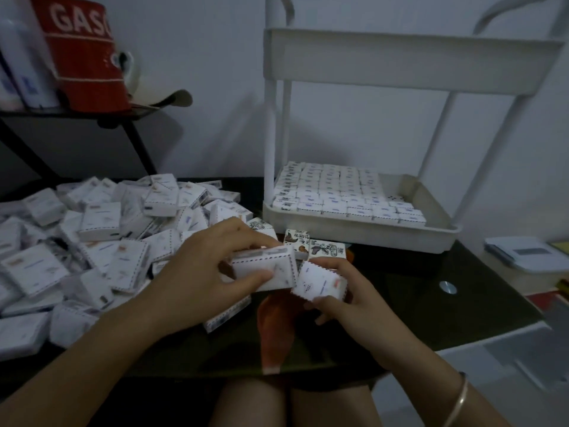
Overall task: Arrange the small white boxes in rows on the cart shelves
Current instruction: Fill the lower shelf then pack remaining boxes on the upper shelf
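**A:** Where are the boxes?

**B:** Far left, a loose heap (pixel 92 241) covers the counter (pixel 400 303). The left hand (pixel 203 269) pinches a first box (pixel 277 266). Next to it the right hand (pixel 354 303) curls round a second box (pixel 318 283), and the two boxes touch. Further right, the cart's lower shelf (pixel 363 234) holds neat rows (pixel 335 192), with its right side unfilled.

**A:** What's the risk?

**B:** I'd say a box slipping during the carry, or a careless set-down knocking the rows askew.

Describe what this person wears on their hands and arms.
The left hand and right hand are bare, with no gloves and no rings visible. No sleeves show on either forearm. The right wrist carries one thin, pale metallic bangle.
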Demonstrator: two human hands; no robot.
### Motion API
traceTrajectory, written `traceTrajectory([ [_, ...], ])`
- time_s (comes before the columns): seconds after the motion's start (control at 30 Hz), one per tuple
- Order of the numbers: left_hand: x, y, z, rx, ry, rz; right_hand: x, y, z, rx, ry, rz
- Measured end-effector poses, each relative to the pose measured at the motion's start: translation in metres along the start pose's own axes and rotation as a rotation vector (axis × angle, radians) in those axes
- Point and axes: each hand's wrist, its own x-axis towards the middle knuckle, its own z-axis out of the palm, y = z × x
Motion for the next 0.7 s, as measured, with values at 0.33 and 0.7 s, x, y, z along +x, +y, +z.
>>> traceTrajectory([
  [0.33,0.1,0.013,0.058,-0.223,-0.171,-0.123,-0.002,-0.003,-0.073,0.129,0.177,0.084],
  [0.7,0.251,0.017,0.116,-0.331,-0.228,-0.22,0.032,-0.003,-0.164,-0.105,0.46,-0.082],
])
